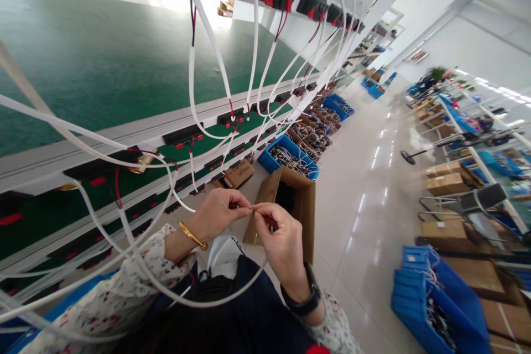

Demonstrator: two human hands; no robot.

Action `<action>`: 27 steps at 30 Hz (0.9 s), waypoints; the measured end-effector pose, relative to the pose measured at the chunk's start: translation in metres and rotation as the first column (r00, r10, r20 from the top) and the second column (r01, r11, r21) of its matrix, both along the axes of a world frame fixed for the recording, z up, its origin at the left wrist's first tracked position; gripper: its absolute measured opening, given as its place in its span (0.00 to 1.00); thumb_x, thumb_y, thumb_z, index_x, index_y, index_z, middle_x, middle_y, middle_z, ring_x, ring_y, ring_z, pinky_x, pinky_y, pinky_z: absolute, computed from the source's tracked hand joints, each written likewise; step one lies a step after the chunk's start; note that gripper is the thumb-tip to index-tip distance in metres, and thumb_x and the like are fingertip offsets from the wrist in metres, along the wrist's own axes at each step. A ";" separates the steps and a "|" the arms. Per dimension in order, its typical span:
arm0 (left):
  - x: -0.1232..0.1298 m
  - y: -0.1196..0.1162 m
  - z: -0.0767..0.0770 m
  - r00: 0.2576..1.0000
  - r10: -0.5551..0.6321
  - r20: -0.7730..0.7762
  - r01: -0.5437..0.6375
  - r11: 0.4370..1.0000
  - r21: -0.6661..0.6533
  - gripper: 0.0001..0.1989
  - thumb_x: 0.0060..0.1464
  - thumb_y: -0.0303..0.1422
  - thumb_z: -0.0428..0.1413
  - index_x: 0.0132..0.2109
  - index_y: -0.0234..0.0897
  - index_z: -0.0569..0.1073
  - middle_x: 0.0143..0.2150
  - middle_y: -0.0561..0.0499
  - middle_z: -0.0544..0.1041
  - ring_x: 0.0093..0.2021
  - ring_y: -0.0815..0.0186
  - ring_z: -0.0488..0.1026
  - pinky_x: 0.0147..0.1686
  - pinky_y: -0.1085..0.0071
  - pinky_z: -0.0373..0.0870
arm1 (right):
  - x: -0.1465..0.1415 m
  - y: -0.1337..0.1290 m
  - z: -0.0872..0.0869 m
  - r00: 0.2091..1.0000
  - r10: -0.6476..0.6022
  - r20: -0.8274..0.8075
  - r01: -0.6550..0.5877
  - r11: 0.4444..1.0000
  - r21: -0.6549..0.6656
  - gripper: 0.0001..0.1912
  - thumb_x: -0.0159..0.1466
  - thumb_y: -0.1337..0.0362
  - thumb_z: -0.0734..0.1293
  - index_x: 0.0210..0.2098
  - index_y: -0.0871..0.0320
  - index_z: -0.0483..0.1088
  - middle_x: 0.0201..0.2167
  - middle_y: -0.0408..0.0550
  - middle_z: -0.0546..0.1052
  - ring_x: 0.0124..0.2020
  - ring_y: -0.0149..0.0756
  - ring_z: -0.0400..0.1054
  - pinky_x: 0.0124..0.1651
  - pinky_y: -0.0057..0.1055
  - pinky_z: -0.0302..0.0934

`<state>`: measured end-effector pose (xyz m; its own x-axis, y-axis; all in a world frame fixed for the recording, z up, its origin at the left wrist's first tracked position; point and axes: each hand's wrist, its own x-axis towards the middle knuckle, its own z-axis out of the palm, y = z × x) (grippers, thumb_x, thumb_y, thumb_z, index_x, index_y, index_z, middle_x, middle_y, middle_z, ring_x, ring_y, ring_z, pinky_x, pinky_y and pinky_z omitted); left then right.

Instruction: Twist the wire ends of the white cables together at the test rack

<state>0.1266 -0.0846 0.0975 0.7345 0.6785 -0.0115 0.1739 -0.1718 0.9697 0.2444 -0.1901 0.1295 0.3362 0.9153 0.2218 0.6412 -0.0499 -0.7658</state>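
In front of my body, my left hand (218, 213) and my right hand (280, 235) meet fingertip to fingertip, both pinched. A white cable (215, 303) hangs in a loop below and runs up into my right hand; a bit of red shows among those fingers. The thin wire end between the fingertips is mostly hidden. To the left, a rack rail carries black terminal blocks with red levers (182, 135). Several white cables with red and black wire ends are plugged into them.
An open cardboard box (305, 213) stands just beyond my right hand. Behind it are a blue bin (269, 163) full of cables and more filled boxes along the rack. Blue bins (410, 293) and a chair (477, 202) stand to the right, across the pale floor (357, 177).
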 end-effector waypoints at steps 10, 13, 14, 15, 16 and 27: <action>0.000 -0.005 0.002 0.999 0.048 -0.022 -0.047 0.998 0.040 0.08 0.49 0.31 0.56 0.32 0.34 0.78 0.25 0.54 0.76 0.27 0.69 0.68 0.28 0.76 0.60 | 0.004 0.000 -0.006 0.999 0.032 0.018 -0.033 0.998 0.047 0.06 0.60 0.71 0.63 0.31 0.58 0.72 0.34 0.46 0.76 0.35 0.32 0.69 0.39 0.27 0.63; 0.000 -0.006 0.002 0.999 0.047 -0.014 -0.046 0.998 0.047 0.08 0.49 0.32 0.56 0.33 0.34 0.78 0.25 0.54 0.76 0.27 0.69 0.68 0.28 0.76 0.60 | 0.005 -0.001 -0.008 0.999 0.024 -0.035 -0.023 0.999 0.037 0.05 0.60 0.69 0.64 0.32 0.59 0.73 0.34 0.46 0.76 0.35 0.33 0.70 0.39 0.27 0.63; 0.000 -0.007 0.002 0.999 0.044 -0.005 -0.044 0.998 0.048 0.08 0.50 0.32 0.56 0.33 0.35 0.78 0.26 0.54 0.76 0.27 0.70 0.68 0.28 0.76 0.60 | 0.005 -0.002 -0.009 0.997 0.011 -0.073 -0.009 0.999 0.031 0.05 0.60 0.68 0.64 0.33 0.59 0.73 0.33 0.46 0.76 0.35 0.33 0.70 0.38 0.27 0.63; 0.000 -0.007 0.002 0.999 0.042 0.004 -0.042 0.998 0.052 0.08 0.50 0.32 0.56 0.33 0.35 0.78 0.26 0.54 0.76 0.26 0.70 0.68 0.27 0.76 0.60 | 0.006 -0.002 -0.010 0.993 -0.006 -0.117 0.009 1.000 0.027 0.05 0.60 0.67 0.65 0.34 0.58 0.73 0.33 0.46 0.76 0.34 0.33 0.70 0.38 0.27 0.64; 0.000 -0.007 0.002 0.999 0.042 0.013 -0.042 0.997 0.057 0.08 0.50 0.32 0.56 0.33 0.35 0.78 0.26 0.54 0.76 0.26 0.70 0.68 0.27 0.76 0.60 | 0.006 -0.002 -0.010 0.987 -0.021 -0.161 0.025 0.999 0.022 0.05 0.60 0.66 0.65 0.35 0.58 0.73 0.33 0.46 0.76 0.34 0.33 0.70 0.37 0.26 0.64; -0.003 -0.013 0.004 0.998 0.020 0.061 -0.024 0.998 0.063 0.05 0.50 0.28 0.57 0.32 0.34 0.78 0.30 0.52 0.77 0.31 0.69 0.72 0.31 0.77 0.62 | 0.018 0.006 0.006 0.865 0.073 -0.496 -0.159 0.978 -0.133 0.04 0.53 0.68 0.66 0.22 0.59 0.66 0.32 0.48 0.76 0.33 0.34 0.68 0.36 0.28 0.61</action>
